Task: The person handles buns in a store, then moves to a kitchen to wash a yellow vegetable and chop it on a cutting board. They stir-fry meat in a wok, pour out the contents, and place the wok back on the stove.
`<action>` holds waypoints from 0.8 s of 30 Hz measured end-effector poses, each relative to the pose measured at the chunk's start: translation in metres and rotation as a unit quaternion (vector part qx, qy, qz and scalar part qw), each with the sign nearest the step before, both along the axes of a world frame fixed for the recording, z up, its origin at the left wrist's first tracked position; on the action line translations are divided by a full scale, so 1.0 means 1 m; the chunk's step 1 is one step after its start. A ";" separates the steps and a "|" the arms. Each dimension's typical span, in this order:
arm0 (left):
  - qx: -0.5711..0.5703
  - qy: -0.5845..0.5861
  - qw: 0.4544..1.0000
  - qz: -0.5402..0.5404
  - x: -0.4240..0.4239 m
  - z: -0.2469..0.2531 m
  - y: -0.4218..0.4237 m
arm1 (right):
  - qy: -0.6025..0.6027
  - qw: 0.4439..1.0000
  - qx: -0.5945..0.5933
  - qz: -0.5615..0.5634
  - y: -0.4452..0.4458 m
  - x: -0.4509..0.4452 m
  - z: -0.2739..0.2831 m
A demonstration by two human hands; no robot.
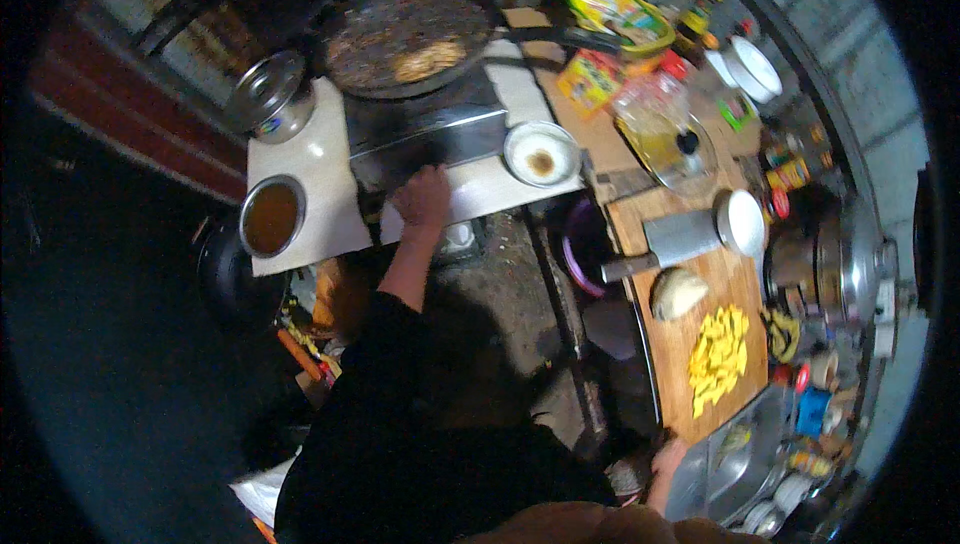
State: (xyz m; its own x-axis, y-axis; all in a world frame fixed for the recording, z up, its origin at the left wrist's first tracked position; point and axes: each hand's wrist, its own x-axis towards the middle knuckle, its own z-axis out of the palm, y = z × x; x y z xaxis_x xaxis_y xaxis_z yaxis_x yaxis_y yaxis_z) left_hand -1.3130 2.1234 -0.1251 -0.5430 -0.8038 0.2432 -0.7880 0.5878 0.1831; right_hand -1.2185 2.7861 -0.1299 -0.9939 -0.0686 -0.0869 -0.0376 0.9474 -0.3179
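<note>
My left hand point(424, 197) reaches to the dark front of the gas stove point(431, 135); its fingertips are blurred in shadow. On the stove stands a wok point(409, 41) of dark food, with paler pieces at one side. My right hand point(667, 461) is low right, by the near corner of the wooden cutting board point(675, 379), its fingers unclear. Yellow cut strips point(718, 358) and a pale, rounded piece of food point(679, 294) lie on that board. A cleaver point(682, 237) rests across its far end, beside a white bowl point(741, 222).
A bowl of brown liquid point(272, 216) and a lidded metal pot point(274, 98) stand left of the stove. Right of it are a bowl with white contents point(541, 155), a glass lid point(686, 154) and food packets point(590, 81). A metal sink point(739, 454) adjoins the board.
</note>
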 end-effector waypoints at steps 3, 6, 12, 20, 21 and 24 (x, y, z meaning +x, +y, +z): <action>0.042 0.028 0.998 -0.043 0.015 0.011 0.028 | -0.023 0.998 0.022 -0.053 -0.013 -0.003 0.006; 0.156 0.021 0.971 -0.180 0.042 0.012 0.078 | -0.080 0.991 0.100 -0.030 -0.019 -0.010 0.011; 0.393 -0.042 0.847 -0.355 0.061 0.062 0.238 | -0.011 0.998 0.031 -0.045 -0.009 0.003 0.007; 0.382 0.050 0.724 -0.572 0.031 0.152 0.438 | 0.082 0.996 -0.041 -0.003 -0.003 0.015 0.025; 0.400 0.042 0.705 -0.584 0.031 0.154 0.468 | 0.035 0.993 -0.102 0.045 0.007 0.017 0.029; 0.416 0.038 0.659 -0.625 0.028 0.160 0.560 | 0.014 0.918 -0.352 0.182 0.054 0.022 0.045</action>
State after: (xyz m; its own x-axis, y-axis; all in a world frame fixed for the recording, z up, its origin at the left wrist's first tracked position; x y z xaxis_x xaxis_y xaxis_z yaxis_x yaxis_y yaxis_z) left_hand -1.2849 2.6837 0.0348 -0.9191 0.3885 0.0658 0.2479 0.4405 0.8628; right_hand -1.1969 2.8403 -0.0852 -0.8953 -0.4256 0.1314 -0.3281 0.4305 -0.8409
